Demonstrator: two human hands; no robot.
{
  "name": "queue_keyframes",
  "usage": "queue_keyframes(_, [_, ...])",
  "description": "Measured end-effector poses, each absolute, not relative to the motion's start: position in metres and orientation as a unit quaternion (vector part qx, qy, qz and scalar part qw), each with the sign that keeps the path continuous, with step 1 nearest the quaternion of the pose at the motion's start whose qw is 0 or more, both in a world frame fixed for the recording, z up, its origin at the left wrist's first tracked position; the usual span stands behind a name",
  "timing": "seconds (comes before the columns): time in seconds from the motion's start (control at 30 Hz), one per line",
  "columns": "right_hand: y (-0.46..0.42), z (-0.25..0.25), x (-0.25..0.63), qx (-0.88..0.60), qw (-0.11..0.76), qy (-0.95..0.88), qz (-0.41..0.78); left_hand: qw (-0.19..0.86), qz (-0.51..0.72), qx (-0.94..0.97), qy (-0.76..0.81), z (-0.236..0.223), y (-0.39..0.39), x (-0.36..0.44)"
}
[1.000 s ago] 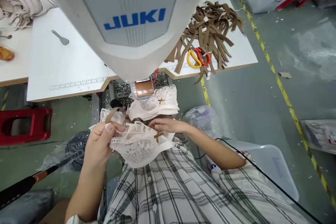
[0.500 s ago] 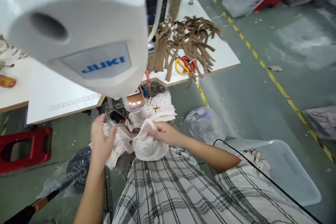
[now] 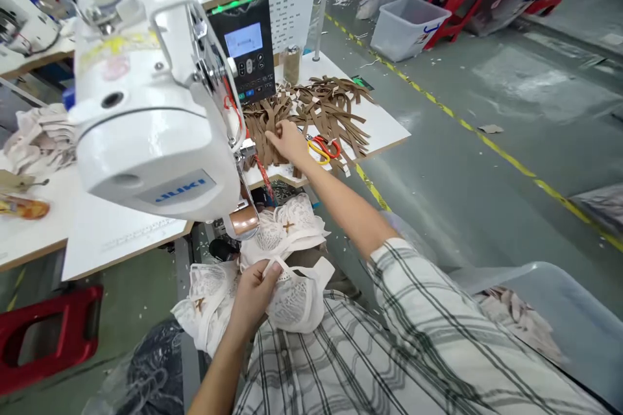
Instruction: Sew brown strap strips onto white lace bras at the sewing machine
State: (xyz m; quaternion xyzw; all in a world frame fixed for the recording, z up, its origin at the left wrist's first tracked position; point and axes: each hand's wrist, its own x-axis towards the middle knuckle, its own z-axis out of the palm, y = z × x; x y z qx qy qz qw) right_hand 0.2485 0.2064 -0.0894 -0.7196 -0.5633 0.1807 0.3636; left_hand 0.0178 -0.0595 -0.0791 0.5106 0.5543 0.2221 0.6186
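Note:
My left hand (image 3: 256,288) pinches the upper edge of a white lace bra (image 3: 296,301) in front of my lap. My right hand (image 3: 291,142) reaches over the white table into a pile of brown fabric straps (image 3: 335,110); its thumb and fingers close on a strap, partly hidden by the hand. More white lace bras (image 3: 207,295) with small brown bows lie around my left hand. Another lace piece (image 3: 287,224) sits below the head of the white sewing machine (image 3: 156,155).
Scissors with red and yellow handles (image 3: 324,149) lie beside my right forearm. A control panel (image 3: 246,48) stands behind the machine. A red stool (image 3: 53,337) is at lower left. A translucent bin (image 3: 559,292) with fabric is at right.
My right hand has let go of the bra and moved up and forward to the brown straps. My left hand has moved right and taken hold of the bra. The view has shifted.

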Motion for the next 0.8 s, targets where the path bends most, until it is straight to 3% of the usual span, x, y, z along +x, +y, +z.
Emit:
queue_keyframes(0.13, [0.256, -0.089, 0.247, -0.759, 0.352, -0.521, 0.171, 0.608, 0.231, 0.5, 0.572, -0.073, -0.059, 0.007])
queue_keyframes(0.8, [0.267, -0.09, 0.26, -0.745, 0.367, -0.542, 0.124, 0.613, 0.244, 0.463, 0.591, -0.081, -0.06, -0.009])
